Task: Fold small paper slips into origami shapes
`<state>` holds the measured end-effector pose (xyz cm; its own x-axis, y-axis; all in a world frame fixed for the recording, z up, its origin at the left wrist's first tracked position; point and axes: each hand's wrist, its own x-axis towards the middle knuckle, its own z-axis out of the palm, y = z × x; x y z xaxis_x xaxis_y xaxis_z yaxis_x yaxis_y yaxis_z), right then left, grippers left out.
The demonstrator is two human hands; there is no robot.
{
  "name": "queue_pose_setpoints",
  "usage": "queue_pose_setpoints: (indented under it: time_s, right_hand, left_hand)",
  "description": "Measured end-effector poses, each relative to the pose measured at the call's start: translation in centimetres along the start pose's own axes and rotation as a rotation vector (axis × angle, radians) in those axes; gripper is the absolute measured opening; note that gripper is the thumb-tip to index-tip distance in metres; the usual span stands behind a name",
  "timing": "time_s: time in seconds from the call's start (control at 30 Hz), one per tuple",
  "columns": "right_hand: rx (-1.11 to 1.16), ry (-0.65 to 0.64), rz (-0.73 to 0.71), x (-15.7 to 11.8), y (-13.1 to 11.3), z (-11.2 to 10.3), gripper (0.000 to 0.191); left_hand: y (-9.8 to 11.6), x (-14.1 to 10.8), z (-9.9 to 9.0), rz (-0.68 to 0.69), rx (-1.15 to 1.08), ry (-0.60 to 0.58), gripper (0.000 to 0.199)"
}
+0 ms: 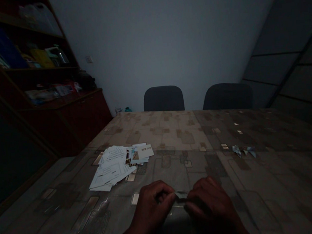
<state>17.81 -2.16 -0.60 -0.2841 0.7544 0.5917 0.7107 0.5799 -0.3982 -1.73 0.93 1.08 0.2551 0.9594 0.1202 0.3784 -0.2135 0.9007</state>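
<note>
Both hands meet low in the middle of the view, close above the table's near side. My left hand (158,200) is closed, thumb and index finger pinching one end of a small thin strip (181,195). The other end is in the closed fingers of my right hand (207,200). Part of the strip looks pale and part dark; its kind is too dim to tell. Ahead to the left lies a fanned pile of printed white papers (110,170), with several smaller picture cards (144,152) at its right side.
A patterned cloth covers the table (162,131). Crumpled paper scraps (243,151) lie on the right. Two dark chairs (163,99) stand at the far edge, before a plain wall. On the left is a wooden cabinet (84,114) with filled shelves. The room is dim.
</note>
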Motion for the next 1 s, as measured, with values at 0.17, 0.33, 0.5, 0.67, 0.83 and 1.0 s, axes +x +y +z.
queue_pose_setpoints:
  time_s: [0.17,0.33,0.5,0.67,0.83,1.0]
  right_hand:
    - [0.109,-0.069,0.106,-0.3,0.0,0.2,0.011]
    - [0.635,-0.088,0.636,0.1,-0.4,0.1,0.022]
    - [1.003,-0.086,0.834,0.7,-0.9,0.2,0.038]
    - [1.065,-0.079,0.879,0.2,-0.9,0.9,0.042]
    - [1.001,-0.008,0.828,-0.5,-0.4,1.6,0.041]
    - [0.84,0.038,0.757,-0.4,-0.4,1.0,0.035]
  left_hand:
    - [0.3,-0.2,0.0,0.029,-0.046,-0.059,0.014]
    - [-0.4,0.0,0.0,-0.143,-0.361,0.004,0.027]
    - [-1.2,0.4,0.6,-0.192,-0.664,-0.151,0.054]
    - [-0.7,0.6,0.9,-0.233,-0.647,-0.153,0.057]
    - [-0.4,0.5,0.4,-0.222,-0.536,-0.046,0.053]
    - [-0.5,0.2,0.2,-0.2,-0.458,-0.044,0.048]
